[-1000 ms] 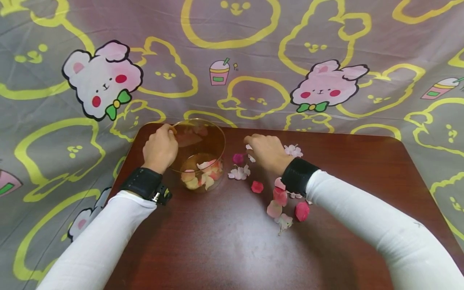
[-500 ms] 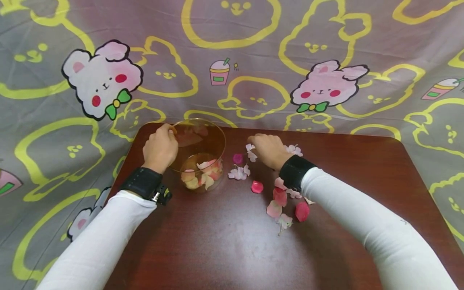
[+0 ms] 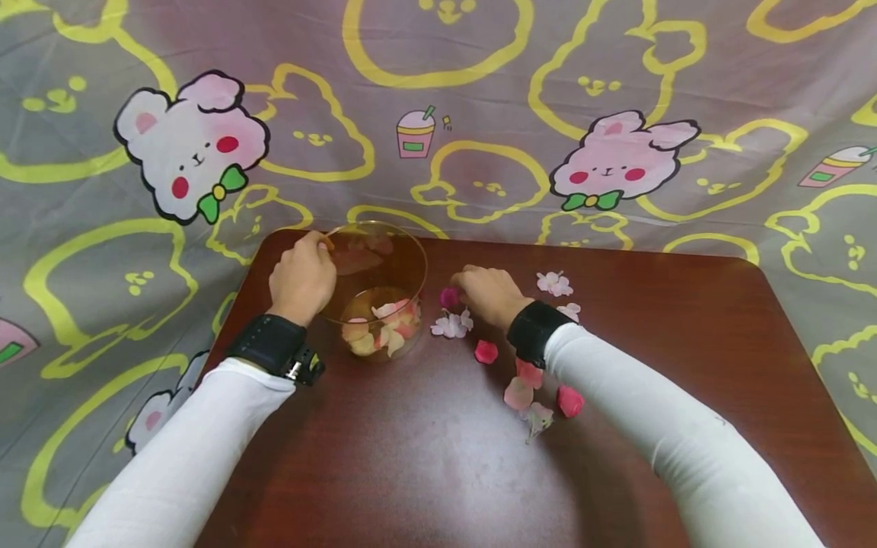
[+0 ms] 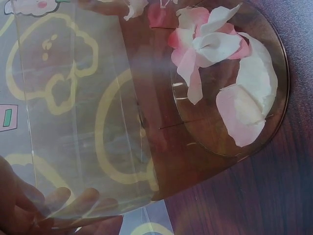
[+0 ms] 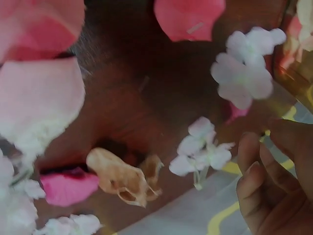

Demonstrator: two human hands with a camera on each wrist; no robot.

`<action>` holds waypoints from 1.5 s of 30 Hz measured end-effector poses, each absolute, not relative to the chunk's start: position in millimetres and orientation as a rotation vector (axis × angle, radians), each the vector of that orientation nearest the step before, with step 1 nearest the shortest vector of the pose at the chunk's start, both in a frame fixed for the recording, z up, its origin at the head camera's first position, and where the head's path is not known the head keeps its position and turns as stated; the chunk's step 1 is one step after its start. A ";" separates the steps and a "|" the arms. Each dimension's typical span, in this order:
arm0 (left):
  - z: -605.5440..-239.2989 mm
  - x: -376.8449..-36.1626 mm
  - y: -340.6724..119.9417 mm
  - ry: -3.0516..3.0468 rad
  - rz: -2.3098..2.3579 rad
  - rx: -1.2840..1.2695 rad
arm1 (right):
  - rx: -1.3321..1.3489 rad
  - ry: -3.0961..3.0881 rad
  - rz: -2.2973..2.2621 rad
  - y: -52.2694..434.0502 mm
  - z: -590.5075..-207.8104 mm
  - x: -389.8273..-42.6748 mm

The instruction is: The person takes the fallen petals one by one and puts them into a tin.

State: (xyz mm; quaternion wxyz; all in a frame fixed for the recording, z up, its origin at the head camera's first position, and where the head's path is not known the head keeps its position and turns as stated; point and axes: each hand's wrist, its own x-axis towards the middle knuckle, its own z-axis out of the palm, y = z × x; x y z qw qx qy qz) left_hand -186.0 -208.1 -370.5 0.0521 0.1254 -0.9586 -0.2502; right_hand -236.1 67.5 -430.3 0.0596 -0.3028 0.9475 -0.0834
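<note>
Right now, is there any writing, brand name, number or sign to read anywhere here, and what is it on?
No readable text in any view.
The backdrop cloth carries only cartoon bunnies and drink cups, without letters.
The clear bowl held by the left hand bears no label.
The wrist straps show no legible marking.
The right hand reaches among unmarked petals.

- My left hand gripped the rim of the clear bowl, which held pale and pink petals.
- My right hand rested, fingers curled, on the dark wooden surface just beside a magenta petal.
- Loose petals and a white blossom lay scattered near my right wrist.
- A bunny-print cloth hung behind.
</note>
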 end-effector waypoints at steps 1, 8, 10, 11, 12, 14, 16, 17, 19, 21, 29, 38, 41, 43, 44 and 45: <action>-370.3 -186.0 -208.1 -2.917 -0.760 0.382 | -0.926 2.864 -0.244 66.9 -433.4 -235.9; -370.3 -185.6 -208.6 -2.913 -0.763 0.383 | -0.980 2.875 -0.195 62.9 -449.8 -231.7; -369.7 -185.1 -208.9 -2.912 -0.761 0.386 | -1.020 2.876 -0.168 61.5 -453.7 -230.4; -369.6 -184.9 -208.9 -2.913 -0.760 0.387 | -1.042 2.877 -0.153 60.9 -455.9 -230.0; -369.4 -184.8 -209.0 -2.916 -0.761 0.386 | -1.057 2.879 -0.134 60.3 -458.0 -229.4; -369.0 -184.7 -208.8 -2.919 -0.762 0.383 | -1.071 2.883 -0.102 59.1 -461.4 -228.3; -368.9 -185.0 -208.5 -2.921 -0.761 0.383 | -1.063 2.885 -0.065 58.3 -464.7 -227.7; -368.9 -185.2 -208.1 -2.921 -0.761 0.383 | -1.057 2.886 -0.052 58.0 -465.9 -227.3; -368.8 -185.3 -207.8 -2.920 -0.759 0.387 | -1.042 2.876 -0.037 57.0 -466.9 -226.1; -369.1 -185.7 -207.9 -2.921 -0.756 0.393 | -1.034 2.871 -0.029 56.3 -467.2 -224.6; -370.9 -187.2 -208.3 -2.922 -0.759 0.387 | -1.023 2.918 0.012 55.4 -468.1 -220.7; -372.0 -186.6 -209.0 -2.918 -0.766 0.373 | -1.014 2.970 -0.020 54.3 -472.4 -218.6; -371.7 -186.4 -209.2 -2.917 -0.766 0.376 | -0.982 2.967 -0.038 54.8 -471.7 -218.9; -371.3 -186.4 -209.2 -2.917 -0.768 0.380 | -0.950 2.964 -0.059 55.2 -470.0 -219.4; -371.0 -186.3 -209.1 -2.917 -0.770 0.383 | -0.938 2.966 -0.071 55.3 -469.0 -220.0; -370.8 -186.4 -209.1 -2.917 -0.770 0.387 | -0.928 2.967 -0.081 55.4 -467.8 -220.6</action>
